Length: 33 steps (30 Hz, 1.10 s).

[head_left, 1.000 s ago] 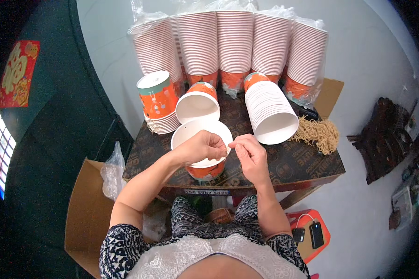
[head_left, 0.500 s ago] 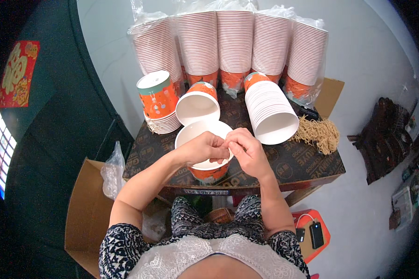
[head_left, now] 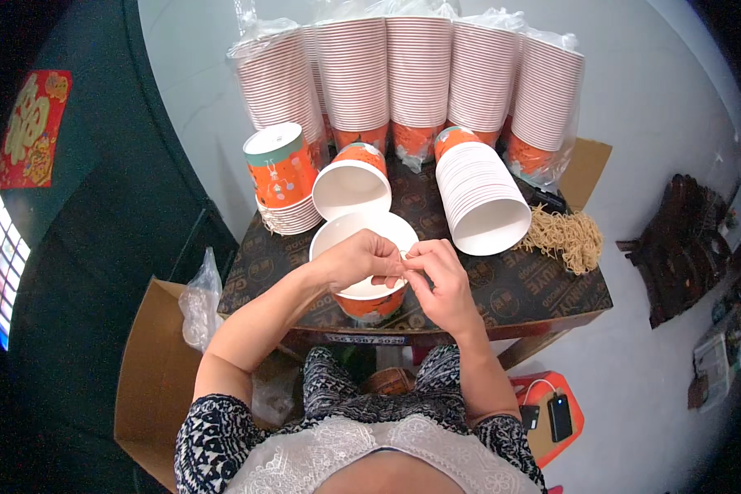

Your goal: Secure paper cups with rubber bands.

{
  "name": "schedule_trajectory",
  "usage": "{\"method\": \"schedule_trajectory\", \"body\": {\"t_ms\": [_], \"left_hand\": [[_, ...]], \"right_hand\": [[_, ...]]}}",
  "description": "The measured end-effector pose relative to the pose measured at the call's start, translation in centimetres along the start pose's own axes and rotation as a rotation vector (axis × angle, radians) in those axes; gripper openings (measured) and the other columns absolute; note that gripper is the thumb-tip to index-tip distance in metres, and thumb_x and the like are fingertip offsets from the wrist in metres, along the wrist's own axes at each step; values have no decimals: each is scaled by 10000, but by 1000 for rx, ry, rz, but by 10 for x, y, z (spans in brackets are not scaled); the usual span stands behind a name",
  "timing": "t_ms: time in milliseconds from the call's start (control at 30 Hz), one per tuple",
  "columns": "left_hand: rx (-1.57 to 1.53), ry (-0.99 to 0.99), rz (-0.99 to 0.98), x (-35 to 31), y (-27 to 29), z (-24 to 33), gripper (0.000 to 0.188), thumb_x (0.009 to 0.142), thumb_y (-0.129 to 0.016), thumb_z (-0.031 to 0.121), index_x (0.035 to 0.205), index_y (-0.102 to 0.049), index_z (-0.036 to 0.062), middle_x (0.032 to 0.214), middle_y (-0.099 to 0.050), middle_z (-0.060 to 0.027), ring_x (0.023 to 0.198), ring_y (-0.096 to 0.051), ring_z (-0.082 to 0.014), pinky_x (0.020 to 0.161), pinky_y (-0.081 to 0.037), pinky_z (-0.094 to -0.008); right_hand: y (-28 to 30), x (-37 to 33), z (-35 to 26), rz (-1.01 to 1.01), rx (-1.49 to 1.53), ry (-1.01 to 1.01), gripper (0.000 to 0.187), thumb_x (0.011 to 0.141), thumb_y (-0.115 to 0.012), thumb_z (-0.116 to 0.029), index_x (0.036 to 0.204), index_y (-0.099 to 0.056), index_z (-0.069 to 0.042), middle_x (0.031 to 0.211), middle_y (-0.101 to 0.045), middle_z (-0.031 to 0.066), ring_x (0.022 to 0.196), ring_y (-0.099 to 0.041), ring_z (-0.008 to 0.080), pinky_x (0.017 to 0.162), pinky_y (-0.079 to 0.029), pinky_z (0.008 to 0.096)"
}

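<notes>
An orange paper tub (head_left: pixel 370 306) with a white inside stands upright at the table's near edge. Over its right rim my left hand (head_left: pixel 361 262) and my right hand (head_left: pixel 441 281) meet, fingertips pinched close together. Between them shows a bit of thin pale string (head_left: pixel 403 257), mostly hidden by the fingers. Behind that tub, another paper tub (head_left: pixel 352 196) lies on its side, mouth toward me. Farther right lies a nested stack of tubs (head_left: pixel 482 200), also on its side. A tangled bundle of beige strings (head_left: pixel 566 239) rests beside it.
Tall plastic-wrapped stacks of tubs (head_left: pixel 420 74) line the table's back. Upside-down tubs (head_left: pixel 283 177) stand at the left of the dark printed table (head_left: pixel 510 300). An open cardboard box (head_left: pixel 152 362) sits left below; an orange stool (head_left: pixel 570 436) holding a phone is right below.
My right hand has shifted slightly right and down, its fingers spreading a little from the left hand's. A small loop of string now shows between them. The tubs stay in place.
</notes>
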<state>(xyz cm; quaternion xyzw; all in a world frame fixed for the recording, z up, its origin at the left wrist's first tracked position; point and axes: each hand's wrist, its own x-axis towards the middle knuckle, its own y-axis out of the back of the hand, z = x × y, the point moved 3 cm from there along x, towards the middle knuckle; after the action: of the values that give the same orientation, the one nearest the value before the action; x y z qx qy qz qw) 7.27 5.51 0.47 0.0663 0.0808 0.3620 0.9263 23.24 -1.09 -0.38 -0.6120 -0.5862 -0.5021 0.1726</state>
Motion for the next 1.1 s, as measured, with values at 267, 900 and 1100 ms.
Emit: {"method": "schedule_trajectory", "body": {"t_ms": [267,900,1100], "left_hand": [[-63,12,37,0,3,-3,81,877,-664,36,826,-646,-25,736,-661,-93,625,-547,-119,579,-437,-236],[129,-143,142,-5,0,-4,106,814,-690,-26,852,-597,8,802,-655,-44,744,-596,-99,696,-487,-239],[721,-453,466,-17,-25,14,93,779,-629,-35,861,-587,-22,793,-641,-184,721,-653,-303,651,-523,-378]], "right_hand": [[-9,-9,6,120,-38,-31,119,798,-653,39,838,-550,-4,909,-582,123,820,-548,301,718,-457,391],[-10,-17,14,94,45,-126,175,844,-622,49,1012,-669,57,981,-607,140,865,-610,255,731,-501,331],[-11,-17,18,102,75,-126,204,847,-627,41,1047,-662,63,995,-601,160,855,-618,265,720,-503,339]]}}
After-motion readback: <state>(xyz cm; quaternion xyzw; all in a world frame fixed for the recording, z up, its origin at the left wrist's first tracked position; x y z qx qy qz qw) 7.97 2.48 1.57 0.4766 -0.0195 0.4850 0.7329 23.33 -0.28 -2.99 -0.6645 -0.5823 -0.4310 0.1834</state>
